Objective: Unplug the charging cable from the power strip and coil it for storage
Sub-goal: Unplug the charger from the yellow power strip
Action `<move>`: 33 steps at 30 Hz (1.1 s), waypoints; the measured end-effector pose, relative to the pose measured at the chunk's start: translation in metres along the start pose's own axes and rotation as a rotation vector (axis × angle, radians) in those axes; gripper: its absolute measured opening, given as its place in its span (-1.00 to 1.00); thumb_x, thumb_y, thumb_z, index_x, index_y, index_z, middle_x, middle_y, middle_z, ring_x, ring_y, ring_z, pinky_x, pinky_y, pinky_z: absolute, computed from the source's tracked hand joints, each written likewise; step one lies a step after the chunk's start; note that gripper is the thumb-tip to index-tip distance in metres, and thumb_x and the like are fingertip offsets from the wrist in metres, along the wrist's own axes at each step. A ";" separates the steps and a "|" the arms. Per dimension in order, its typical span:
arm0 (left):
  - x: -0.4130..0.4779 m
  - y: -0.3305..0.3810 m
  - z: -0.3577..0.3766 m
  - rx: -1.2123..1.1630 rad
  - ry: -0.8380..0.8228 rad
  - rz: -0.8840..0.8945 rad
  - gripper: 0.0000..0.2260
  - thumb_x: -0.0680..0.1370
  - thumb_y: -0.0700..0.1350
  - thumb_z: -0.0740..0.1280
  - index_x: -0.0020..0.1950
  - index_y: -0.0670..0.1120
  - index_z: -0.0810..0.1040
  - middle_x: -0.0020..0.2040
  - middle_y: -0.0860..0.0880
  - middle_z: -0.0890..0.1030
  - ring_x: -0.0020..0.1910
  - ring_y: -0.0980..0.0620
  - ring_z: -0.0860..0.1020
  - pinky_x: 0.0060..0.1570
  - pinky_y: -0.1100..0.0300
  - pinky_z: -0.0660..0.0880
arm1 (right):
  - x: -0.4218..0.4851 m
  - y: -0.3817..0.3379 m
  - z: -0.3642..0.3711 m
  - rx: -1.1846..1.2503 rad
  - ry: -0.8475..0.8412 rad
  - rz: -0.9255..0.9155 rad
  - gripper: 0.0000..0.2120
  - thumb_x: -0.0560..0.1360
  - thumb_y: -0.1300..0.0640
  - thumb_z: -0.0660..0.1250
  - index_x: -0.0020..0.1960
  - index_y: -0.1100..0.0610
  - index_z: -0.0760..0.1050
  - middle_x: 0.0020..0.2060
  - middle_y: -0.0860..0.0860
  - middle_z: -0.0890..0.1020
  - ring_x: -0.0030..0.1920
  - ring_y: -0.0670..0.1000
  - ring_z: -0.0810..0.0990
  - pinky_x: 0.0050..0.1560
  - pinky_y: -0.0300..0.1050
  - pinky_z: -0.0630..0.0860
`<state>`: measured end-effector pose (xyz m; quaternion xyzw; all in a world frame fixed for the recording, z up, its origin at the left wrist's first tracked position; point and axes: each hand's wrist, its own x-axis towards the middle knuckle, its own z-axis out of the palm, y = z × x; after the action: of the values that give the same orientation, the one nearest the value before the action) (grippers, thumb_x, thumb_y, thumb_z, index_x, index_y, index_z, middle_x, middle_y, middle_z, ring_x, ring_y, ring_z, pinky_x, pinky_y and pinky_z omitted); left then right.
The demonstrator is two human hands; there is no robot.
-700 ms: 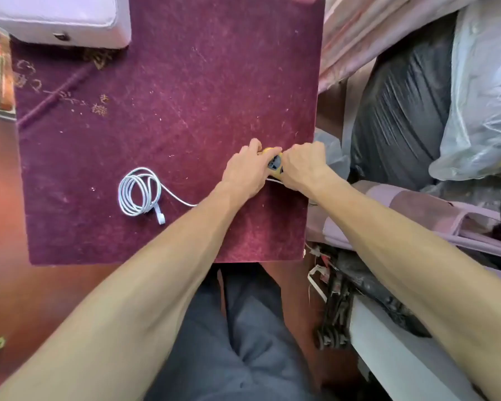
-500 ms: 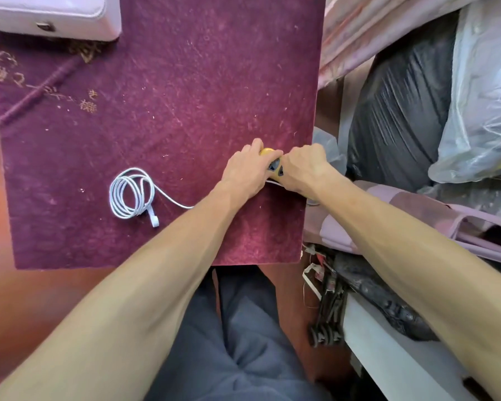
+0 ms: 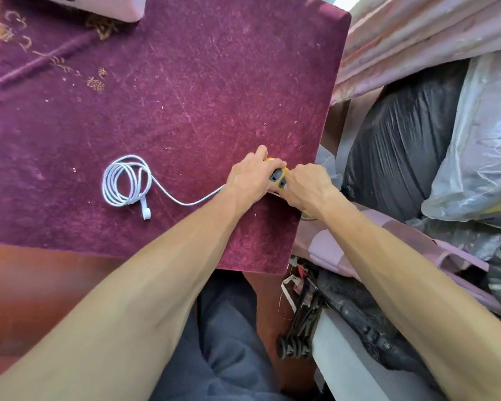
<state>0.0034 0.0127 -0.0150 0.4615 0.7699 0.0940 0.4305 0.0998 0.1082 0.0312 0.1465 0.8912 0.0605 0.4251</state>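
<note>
Two hands stay locked on the yellow power strip (image 3: 277,177) at the near right of the table, as they were half a second ago. The left hand (image 3: 250,176) curls over its far end. The right hand (image 3: 305,188) grips its near end with bent fingers, hiding the plug. Grey sockets show between them. Nothing has shifted on the plush, lint-flecked maroon cloth (image 3: 185,96). The smooth white charging cable (image 3: 126,180) lies as before in loose round loops to the left, one strand running right under the left hand. Right of the table sit a crinkled black bag (image 3: 402,146) and a clear plastic bag (image 3: 480,157).
</note>
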 end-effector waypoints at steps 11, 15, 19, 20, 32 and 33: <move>-0.002 -0.007 0.015 -0.149 0.095 -0.024 -0.47 0.49 0.02 0.51 0.44 0.24 0.48 0.23 -0.04 0.41 0.19 -0.09 0.44 -0.09 0.04 0.41 | 0.000 0.008 0.009 0.022 -0.013 0.001 -0.54 0.67 -0.17 0.22 0.17 0.22 0.63 0.05 0.17 0.73 0.05 0.22 0.73 -0.14 -0.01 0.47; -0.006 -0.008 0.016 -0.145 0.112 -0.018 -0.47 0.52 0.01 0.49 0.46 0.25 0.45 0.28 -0.03 0.39 0.21 -0.07 0.42 -0.01 0.01 0.48 | 0.000 0.009 0.013 0.016 -0.005 -0.011 -0.52 0.67 -0.18 0.22 0.17 0.23 0.62 0.05 0.18 0.73 0.07 0.23 0.72 -0.06 0.04 0.53; -0.008 -0.009 0.018 -0.130 0.132 -0.002 -0.46 0.54 0.01 0.47 0.48 0.25 0.42 0.30 -0.02 0.38 0.22 -0.06 0.42 0.06 0.00 0.51 | 0.000 0.009 0.017 0.053 -0.001 0.012 -0.50 0.67 -0.22 0.22 0.15 0.22 0.61 0.04 0.19 0.73 0.07 0.24 0.71 -0.09 0.03 0.50; -0.009 -0.009 0.018 -0.123 0.138 0.001 -0.46 0.54 0.01 0.47 0.48 0.24 0.42 0.30 -0.02 0.39 0.22 -0.06 0.42 0.07 -0.01 0.52 | 0.000 0.009 0.017 0.057 0.001 0.018 -0.50 0.66 -0.22 0.21 0.15 0.22 0.61 0.04 0.19 0.73 0.07 0.24 0.71 -0.05 0.04 0.54; -0.003 -0.006 0.018 -0.102 0.137 0.001 -0.45 0.51 0.03 0.50 0.48 0.22 0.43 0.27 -0.03 0.40 0.23 -0.07 0.43 0.10 -0.03 0.51 | -0.008 0.011 0.016 0.100 0.013 0.055 -0.56 0.63 -0.18 0.26 0.09 0.21 0.60 0.02 0.21 0.72 0.02 0.27 0.71 -0.16 0.01 0.40; -0.004 -0.004 0.016 -0.089 0.125 0.002 -0.45 0.52 0.03 0.49 0.48 0.21 0.42 0.27 -0.04 0.40 0.23 -0.08 0.43 0.11 -0.03 0.50 | -0.013 0.011 0.014 0.132 0.011 0.082 -0.57 0.62 -0.18 0.27 0.10 0.21 0.59 0.02 0.21 0.71 0.01 0.28 0.70 -0.17 0.01 0.40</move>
<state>0.0136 0.0032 -0.0250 0.4358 0.7900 0.1572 0.4017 0.1213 0.1143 0.0346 0.2101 0.8888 0.0195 0.4068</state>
